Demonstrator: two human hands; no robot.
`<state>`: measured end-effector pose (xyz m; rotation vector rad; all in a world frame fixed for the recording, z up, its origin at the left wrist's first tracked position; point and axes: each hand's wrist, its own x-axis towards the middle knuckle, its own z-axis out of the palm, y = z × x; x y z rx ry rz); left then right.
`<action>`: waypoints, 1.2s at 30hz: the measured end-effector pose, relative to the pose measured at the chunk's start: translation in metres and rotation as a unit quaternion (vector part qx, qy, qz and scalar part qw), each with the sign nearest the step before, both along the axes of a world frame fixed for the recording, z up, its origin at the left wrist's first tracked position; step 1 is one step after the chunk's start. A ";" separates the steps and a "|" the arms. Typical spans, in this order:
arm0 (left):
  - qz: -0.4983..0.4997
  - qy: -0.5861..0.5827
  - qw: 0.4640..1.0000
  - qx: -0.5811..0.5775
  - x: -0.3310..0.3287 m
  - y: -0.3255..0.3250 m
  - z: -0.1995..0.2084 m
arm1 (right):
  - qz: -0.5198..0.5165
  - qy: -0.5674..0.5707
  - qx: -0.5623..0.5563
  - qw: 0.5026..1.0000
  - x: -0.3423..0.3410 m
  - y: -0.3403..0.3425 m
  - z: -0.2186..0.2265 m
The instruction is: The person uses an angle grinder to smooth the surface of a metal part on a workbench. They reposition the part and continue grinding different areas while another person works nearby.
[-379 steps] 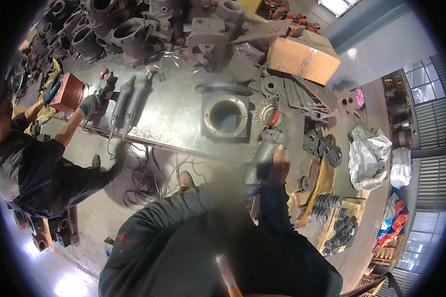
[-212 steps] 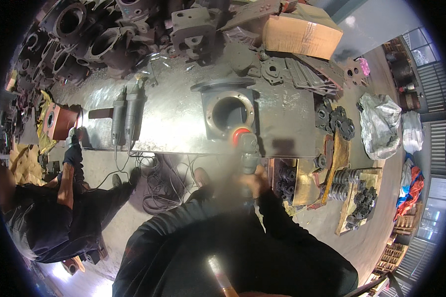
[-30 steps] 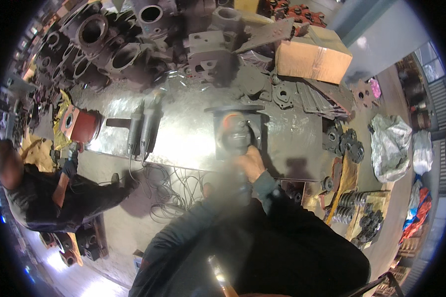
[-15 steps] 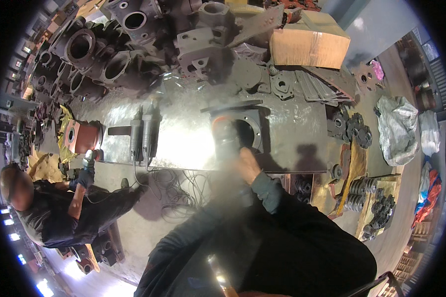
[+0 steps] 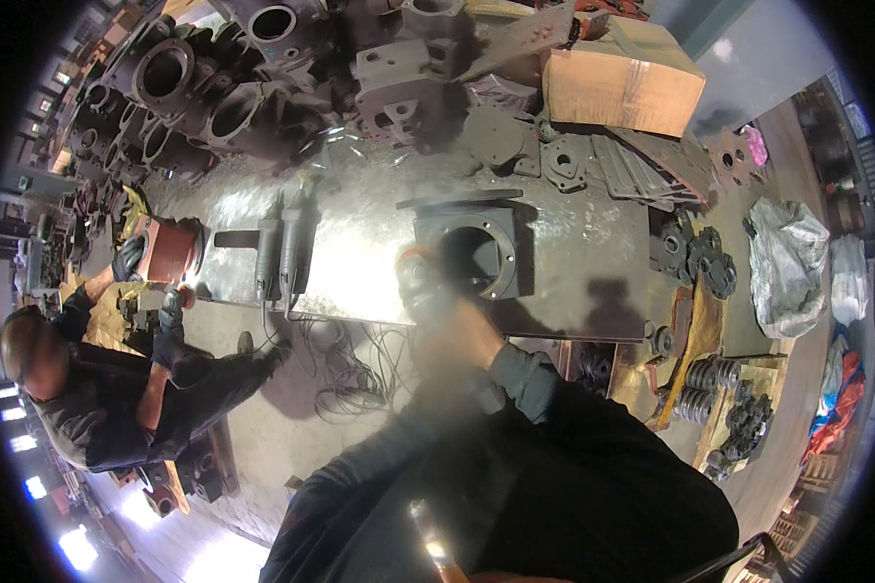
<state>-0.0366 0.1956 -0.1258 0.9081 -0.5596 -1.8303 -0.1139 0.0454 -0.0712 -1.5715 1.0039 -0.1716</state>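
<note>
One right hand grips one grinder near one flanged casting.

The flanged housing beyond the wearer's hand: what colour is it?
Dark grey: the flanged housing shows best in the head view.

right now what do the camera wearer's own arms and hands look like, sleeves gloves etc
The right hand looks bare, with no glove visible. The right sleeve is long and black, with a wrinkled grey-blue cuff at the wrist. The left sleeve is long, dark grey-blue and creased. A hazy blur hides the left hand, so any glove there can't be told.
</note>
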 end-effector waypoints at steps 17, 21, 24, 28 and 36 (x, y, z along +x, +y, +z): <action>0.087 -0.344 0.920 -0.169 -0.033 -0.004 -0.024 | -0.026 -0.170 0.184 0.968 -0.025 -0.003 0.002; 0.081 -0.557 0.809 -0.169 -0.046 -0.029 0.021 | 0.047 -0.039 0.038 0.997 -0.032 -0.025 -0.011; -0.008 -0.615 0.775 -0.142 -0.044 -0.026 0.073 | 0.046 -0.112 0.067 0.990 -0.031 -0.013 -0.016; -0.079 -0.625 0.762 -0.148 -0.045 -0.022 0.121 | 0.066 -0.124 0.002 0.990 -0.038 0.000 -0.012; -0.023 -0.545 0.835 -0.070 -0.070 -0.020 0.076 | 0.121 -0.064 -0.019 0.990 -0.044 -0.010 -0.001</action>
